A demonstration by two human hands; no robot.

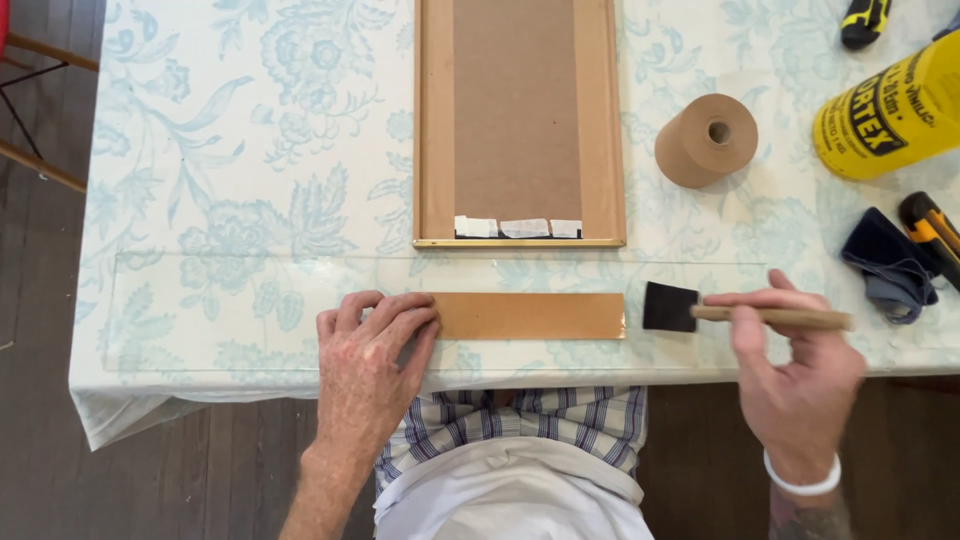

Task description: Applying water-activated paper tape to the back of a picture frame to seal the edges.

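A brown paper strip lies flat on a clear sheet near the table's front edge. My left hand presses its fingertips on the strip's left end. A black foam brush with a wooden handle is gripped in my right hand, its foam head just off the strip's right end. Behind the strip a wooden picture frame lies face down, its brown backing board held with white tape pieces along the lower edge.
A roll of brown paper tape stands right of the frame. At the far right are a yellow can, a dark blue cloth and an orange-black tool. A floral tablecloth covers the table; wooden floor lies left.
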